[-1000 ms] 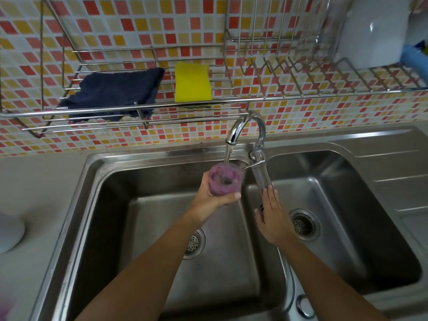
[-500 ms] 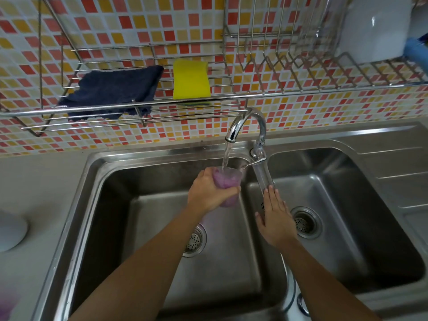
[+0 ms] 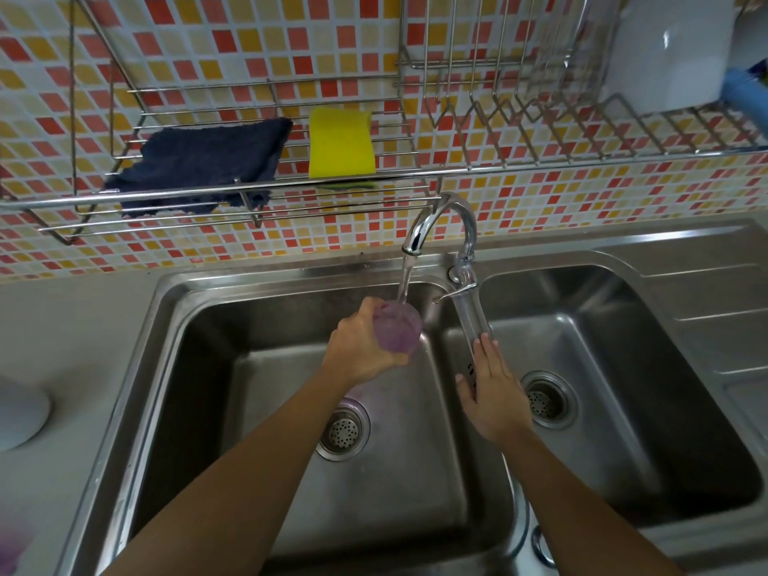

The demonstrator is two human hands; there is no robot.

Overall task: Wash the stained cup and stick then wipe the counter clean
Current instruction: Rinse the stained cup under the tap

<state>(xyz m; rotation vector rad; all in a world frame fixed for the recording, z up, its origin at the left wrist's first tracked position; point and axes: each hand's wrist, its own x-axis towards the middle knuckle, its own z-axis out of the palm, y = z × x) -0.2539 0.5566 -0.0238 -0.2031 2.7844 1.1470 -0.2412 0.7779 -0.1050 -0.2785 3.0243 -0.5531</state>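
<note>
My left hand [image 3: 359,351] grips a clear cup [image 3: 398,331] stained purple and holds it over the left basin [image 3: 232,326] of the steel sink. The cup is tipped away from me, and water from the tap spout [image 3: 413,239] runs onto it. Purple water pools around the left drain [image 3: 344,428]. My right hand [image 3: 492,388] lies flat, fingers together, on the divider between the two basins, just below the tap body [image 3: 467,309], and holds nothing. I see no stick.
A wire rack [image 3: 249,193] on the tiled wall carries a dark blue cloth [image 3: 199,160] and a yellow sponge [image 3: 341,143]. A white container [image 3: 669,52] stands in the rack's right part. The grey counter [image 3: 70,326] at left has a white object [image 3: 18,413] and a purple stain [image 3: 10,546].
My left hand has turned the cup from upright with its mouth towards me to tipped away, and purple water has run to the drain. My right hand has stayed put.
</note>
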